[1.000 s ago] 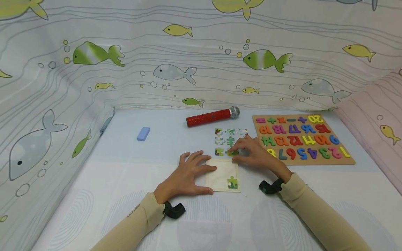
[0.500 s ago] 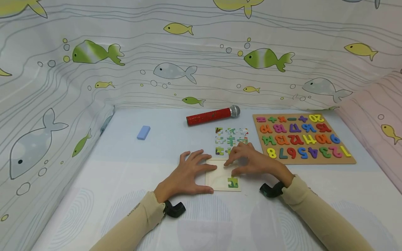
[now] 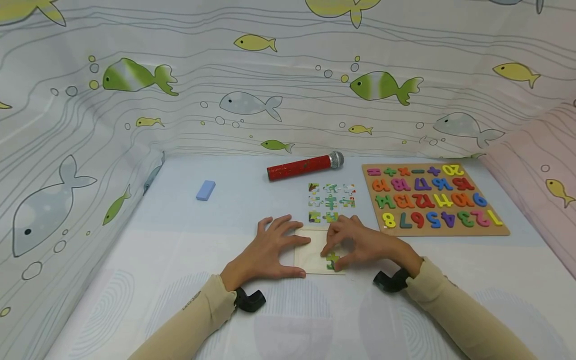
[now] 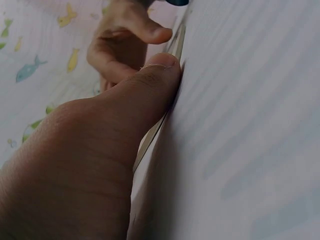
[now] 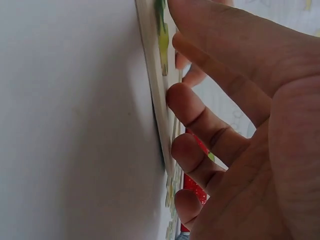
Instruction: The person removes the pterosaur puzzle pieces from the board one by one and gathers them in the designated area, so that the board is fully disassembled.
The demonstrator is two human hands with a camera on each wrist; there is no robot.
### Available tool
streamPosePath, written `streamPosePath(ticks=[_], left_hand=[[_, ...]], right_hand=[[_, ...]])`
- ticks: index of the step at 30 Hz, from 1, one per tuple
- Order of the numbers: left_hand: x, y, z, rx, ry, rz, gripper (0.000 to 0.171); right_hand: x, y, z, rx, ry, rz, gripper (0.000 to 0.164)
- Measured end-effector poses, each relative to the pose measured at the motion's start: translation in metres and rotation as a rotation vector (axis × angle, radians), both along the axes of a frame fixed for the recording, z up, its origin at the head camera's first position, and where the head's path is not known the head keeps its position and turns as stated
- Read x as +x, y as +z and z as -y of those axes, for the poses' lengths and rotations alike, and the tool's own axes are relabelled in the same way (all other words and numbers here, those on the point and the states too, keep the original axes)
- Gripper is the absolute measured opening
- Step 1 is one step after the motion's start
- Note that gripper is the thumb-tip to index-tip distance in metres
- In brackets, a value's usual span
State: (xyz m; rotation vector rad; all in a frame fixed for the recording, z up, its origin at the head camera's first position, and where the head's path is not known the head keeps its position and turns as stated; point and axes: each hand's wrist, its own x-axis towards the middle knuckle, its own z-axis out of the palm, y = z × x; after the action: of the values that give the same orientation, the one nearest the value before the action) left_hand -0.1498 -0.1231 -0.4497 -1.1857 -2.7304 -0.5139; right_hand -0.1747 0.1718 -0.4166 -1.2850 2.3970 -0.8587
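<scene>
A square pale wooden tray [image 3: 310, 260] lies flat on the table between my hands. My left hand [image 3: 270, 252] is spread over its left side, fingers extended; the thumb lies along the near edge, as the left wrist view shows. In the tray's near right corner sits a green jigsaw piece [image 3: 332, 260], seen edge-on as a green and yellow strip in the right wrist view. My right hand [image 3: 364, 242] has thumb and index finger at opposite sides of this piece, pinching it. Just beyond the tray, several more jigsaw pieces [image 3: 330, 202] lie in rows.
A number board [image 3: 436, 200] with colourful raised numbers lies at the right. Behind the jigsaw pieces lies a red toy microphone [image 3: 301, 167]. A blue block [image 3: 206, 191] is at the back left. Fish-printed cloth [image 3: 252, 105] stands as a wall round the table.
My right hand has come from the jigsaw rows toward me, down over the tray to the green piece in its corner. My left hand and the tray have stayed put.
</scene>
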Motion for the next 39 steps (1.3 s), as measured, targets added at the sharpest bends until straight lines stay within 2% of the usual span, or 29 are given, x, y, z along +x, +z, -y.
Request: streamPosePath(ticks=[10,28,32,39], left_hand=[[-0.001,-0.002,0.000,0.003,-0.002,-0.010,0.068],[0.000,0.000,0.000,-0.004,-0.003,-0.007,0.068],[0.000,0.000,0.000,0.000,-0.005,0.001,0.068],[0.000,0.001,0.000,0.008,-0.011,0.000,0.068]], right_hand=[[0.010,0.001,0.000,0.025,0.008,-0.001,0.033],[0.012,-0.001,0.001,-0.015,0.026,0.020,0.021],[0.012,-0.001,0.001,-0.001,0.018,0.033,0.026],[0.008,0.000,-0.001,0.067,-0.045,0.022,0.038]])
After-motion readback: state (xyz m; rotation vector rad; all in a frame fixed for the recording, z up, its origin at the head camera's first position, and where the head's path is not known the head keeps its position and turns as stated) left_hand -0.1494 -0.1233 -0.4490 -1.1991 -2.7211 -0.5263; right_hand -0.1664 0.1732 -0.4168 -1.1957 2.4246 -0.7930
